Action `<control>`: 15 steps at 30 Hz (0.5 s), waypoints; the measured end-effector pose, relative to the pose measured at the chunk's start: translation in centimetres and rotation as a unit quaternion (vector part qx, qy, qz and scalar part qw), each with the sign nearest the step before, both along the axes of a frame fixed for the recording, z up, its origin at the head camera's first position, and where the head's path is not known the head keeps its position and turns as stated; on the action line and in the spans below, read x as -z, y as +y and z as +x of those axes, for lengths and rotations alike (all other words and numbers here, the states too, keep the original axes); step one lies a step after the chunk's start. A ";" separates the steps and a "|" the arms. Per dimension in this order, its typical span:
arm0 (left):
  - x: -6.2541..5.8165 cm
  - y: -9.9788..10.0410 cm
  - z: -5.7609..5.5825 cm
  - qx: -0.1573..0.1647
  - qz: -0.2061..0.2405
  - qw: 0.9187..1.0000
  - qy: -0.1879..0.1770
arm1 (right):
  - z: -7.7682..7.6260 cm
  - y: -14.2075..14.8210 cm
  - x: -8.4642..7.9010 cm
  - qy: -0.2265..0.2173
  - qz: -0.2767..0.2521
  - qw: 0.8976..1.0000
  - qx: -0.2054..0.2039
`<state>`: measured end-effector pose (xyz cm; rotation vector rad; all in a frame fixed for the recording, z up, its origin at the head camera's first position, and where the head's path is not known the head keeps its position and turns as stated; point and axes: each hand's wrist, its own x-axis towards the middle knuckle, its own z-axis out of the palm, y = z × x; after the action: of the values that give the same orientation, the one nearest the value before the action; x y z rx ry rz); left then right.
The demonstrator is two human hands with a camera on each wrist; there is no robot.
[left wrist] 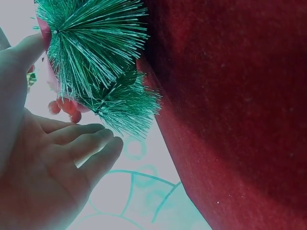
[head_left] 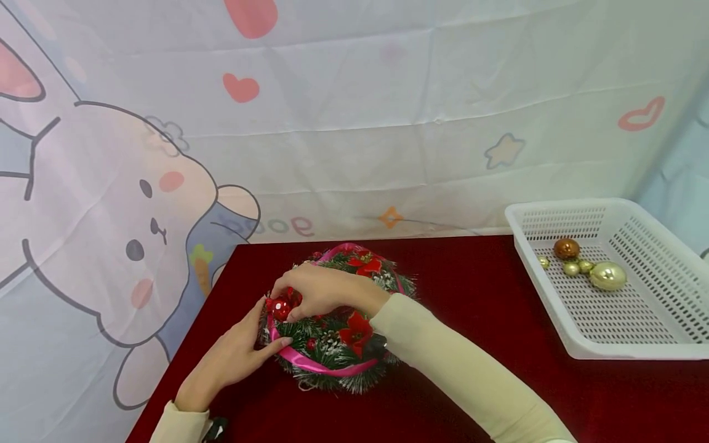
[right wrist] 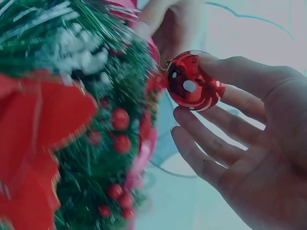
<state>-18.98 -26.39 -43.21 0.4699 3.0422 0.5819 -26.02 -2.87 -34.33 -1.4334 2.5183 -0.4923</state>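
Observation:
A green Christmas wreath point(head_left: 332, 360) with frosted tips, red poinsettias, berries and a pink ribbon point(head_left: 310, 364) lies on the table. My right hand point(head_left: 327, 288) reaches over it and pinches a shiny red bauble point(right wrist: 192, 81) between thumb and fingers, at the wreath's left edge. In the right wrist view, a thin gold loop shows at the bauble's top. My left hand point(head_left: 235, 354) holds the wreath's left rim, thumb across the ribbon and fingers along the outer side. Bristly green sprigs point(left wrist: 100, 43) hang beside its fingers point(left wrist: 98, 153) in the left wrist view.
A white perforated basket point(head_left: 581, 344) stands at the right of the dark red tabletop point(head_left: 460, 320). Inside are a copper bauble point(head_left: 567, 248), a large gold bauble point(head_left: 607, 275) and several small gold ones. A printed cloth point(head_left: 354, 154) hangs behind the table.

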 end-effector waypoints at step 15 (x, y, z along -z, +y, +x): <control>-0.3 0.7 -1.0 -0.006 -0.013 1.000 -0.023 | -0.2 6.7 -3.7 -0.022 -0.095 0.994 0.057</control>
<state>-19.95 -25.70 -42.93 0.4312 3.0079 0.5458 -26.25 3.83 -30.61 -1.3280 2.5866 -0.7954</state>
